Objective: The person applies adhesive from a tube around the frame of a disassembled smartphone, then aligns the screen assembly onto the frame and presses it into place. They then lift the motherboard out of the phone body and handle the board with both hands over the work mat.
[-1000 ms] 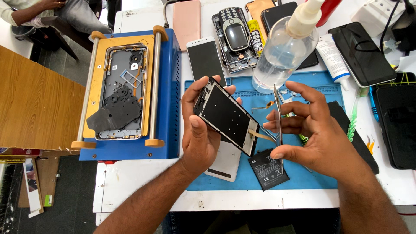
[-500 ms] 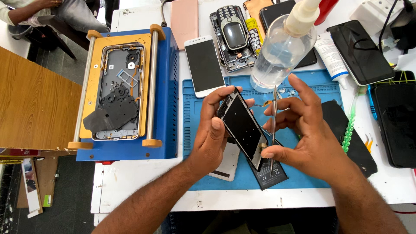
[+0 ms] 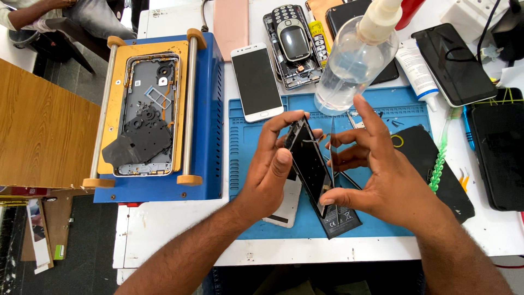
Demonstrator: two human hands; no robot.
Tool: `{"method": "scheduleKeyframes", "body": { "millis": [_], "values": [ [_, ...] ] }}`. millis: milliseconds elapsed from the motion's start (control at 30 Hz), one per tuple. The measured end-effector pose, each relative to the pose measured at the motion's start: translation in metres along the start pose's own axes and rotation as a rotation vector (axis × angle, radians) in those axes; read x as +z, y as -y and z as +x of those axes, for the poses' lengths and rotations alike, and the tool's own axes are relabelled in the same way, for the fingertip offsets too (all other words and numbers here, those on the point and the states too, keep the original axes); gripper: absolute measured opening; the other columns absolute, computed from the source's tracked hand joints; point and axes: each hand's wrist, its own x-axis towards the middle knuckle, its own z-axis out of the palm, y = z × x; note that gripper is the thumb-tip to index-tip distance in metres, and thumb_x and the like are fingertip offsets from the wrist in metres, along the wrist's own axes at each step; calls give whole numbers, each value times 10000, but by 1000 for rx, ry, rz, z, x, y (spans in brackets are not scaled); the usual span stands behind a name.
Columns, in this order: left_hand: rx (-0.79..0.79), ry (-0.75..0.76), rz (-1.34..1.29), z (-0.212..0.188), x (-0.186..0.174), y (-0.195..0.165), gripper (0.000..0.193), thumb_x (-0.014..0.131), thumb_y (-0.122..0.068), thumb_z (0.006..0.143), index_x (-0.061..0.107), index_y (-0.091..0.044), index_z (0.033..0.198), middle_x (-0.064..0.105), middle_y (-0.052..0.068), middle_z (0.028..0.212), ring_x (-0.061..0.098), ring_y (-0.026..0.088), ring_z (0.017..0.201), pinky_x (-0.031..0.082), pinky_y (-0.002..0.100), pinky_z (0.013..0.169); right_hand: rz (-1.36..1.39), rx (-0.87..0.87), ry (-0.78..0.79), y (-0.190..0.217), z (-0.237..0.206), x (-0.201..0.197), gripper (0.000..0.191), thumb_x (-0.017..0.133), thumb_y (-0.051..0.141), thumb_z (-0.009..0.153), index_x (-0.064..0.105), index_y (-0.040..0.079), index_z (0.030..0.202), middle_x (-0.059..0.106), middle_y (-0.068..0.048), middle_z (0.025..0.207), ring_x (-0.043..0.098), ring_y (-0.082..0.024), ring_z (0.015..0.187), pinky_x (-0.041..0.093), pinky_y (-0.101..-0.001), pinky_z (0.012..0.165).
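Both hands hold a dark phone frame (image 3: 310,164) edge-up above the blue mat (image 3: 245,147). Left hand (image 3: 273,169) fingers clamp its side; right hand (image 3: 382,175) thumb and fingers pinch its other edge.

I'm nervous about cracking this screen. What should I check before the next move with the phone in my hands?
1. Left hand grips the phone by its edges: ok, thumb on the near edge, fingers over the top.
2. Right hand steadies the other side: ok, thumb at the lower corner.
3. Thin tool seated at the phone's edge: cannot tell, seen edge-on.
4. Mat under the hands to catch a drop: ok.
5. Spray bottle clear of the fingers: not ok, it stands just behind the right fingertips.
6. Loose battery out of the way: not ok, it lies under the right thumb.
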Motion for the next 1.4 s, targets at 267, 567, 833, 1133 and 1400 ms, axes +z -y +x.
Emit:
{"method": "scheduleKeyframes", "body": {
  "millis": [267, 567, 833, 1133, 1400],
  "values": [
    [-37, 28, -35, -1, 0, -1, 696, 394, -582, 1113, 271, -90, 1590, 531, 228, 1451, 599, 232, 1324, 577, 428, 1107, 149, -70, -62, -2, -3, 0, 1374, 883, 460, 647, -30, 207, 1643, 604, -164, 1345, 748, -253, 1071, 647, -429, 888],
    [-153, 127, -139, 2, 5, 1, 715, 377, -576, 1110, 269, -64, 1596, 441, 188, 1533, 497, 274, 1464, 500, 461, 1207, 90, -158, -90, -1, -9, -2, 919, 934, 332, 652, 412, 149, 1386, 402, -118, 1384, 655, -167, 962, 631, -327, 776],
    [-345, 118, -514, 5, 13, 14, 689, 368, -569, 1103, 309, -88, 1593, 531, 194, 1407, 579, 264, 1323, 507, 451, 1148, 273, -74, -133, -13, -11, -1, 878, 951, 315, 607, 406, 164, 1279, 475, -60, 1214, 654, -124, 940, 625, -330, 846],
    [-415, 51, -493, 5, 13, 13, 637, 313, -541, 1114, 358, -101, 1572, 556, 161, 1332, 609, 197, 1232, 564, 393, 1026, 554, -86, -163, -23, -6, 5, 605, 886, 104, 779, 454, 123, 1203, 480, -36, 1176, 593, -95, 996, 599, -283, 879],
    [-418, 39, -527, 1, 11, 14, 647, 313, -547, 1107, 357, -90, 1563, 591, 140, 1299, 644, 165, 1167, 608, 336, 959, 720, -73, -148, -34, -9, 8, 328, 798, 19, 932, 521, 67, 1102, 567, -56, 1080, 581, -95, 1037, 518, -248, 914]
  ]
}}
